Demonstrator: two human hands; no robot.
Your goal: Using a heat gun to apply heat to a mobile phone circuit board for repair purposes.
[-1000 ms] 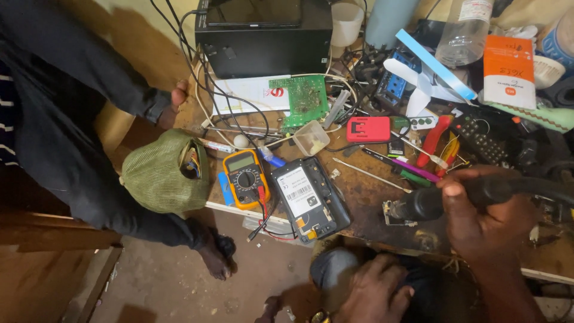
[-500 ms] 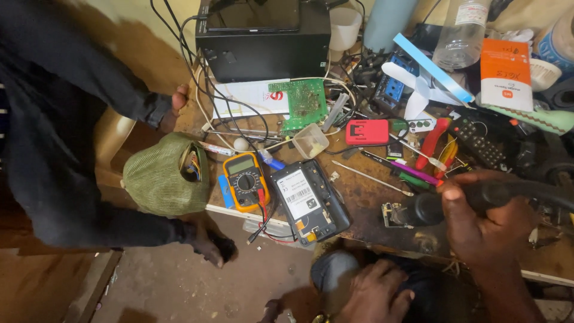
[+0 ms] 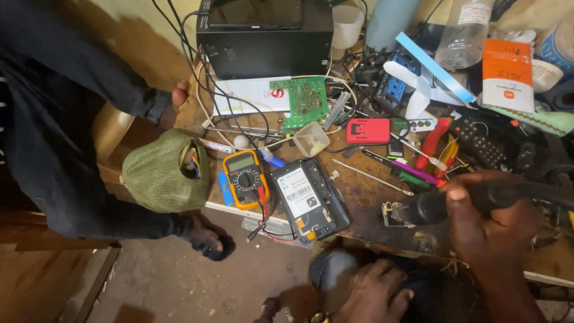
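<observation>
Gripping a black hot-air tool (image 3: 460,203), right hand (image 3: 496,224) has fingers wrapped fully round its handle; nozzle points at a small circuit board (image 3: 393,213) near the workbench (image 3: 359,191) front edge. Left hand (image 3: 373,293) rests on the knee below the bench, fingers loosely curled, holding nothing. Opened phone (image 3: 311,200) and yellow multimeter (image 3: 245,178) lie left of the board.

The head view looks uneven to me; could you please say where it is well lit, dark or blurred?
Head view: light falls on the cluttered brown wooden workbench; the floor and the other person's dark sleeve lie in shadow; the right hand gripping the black cylindrical tool is sharp; the left hand is dim.
</observation>
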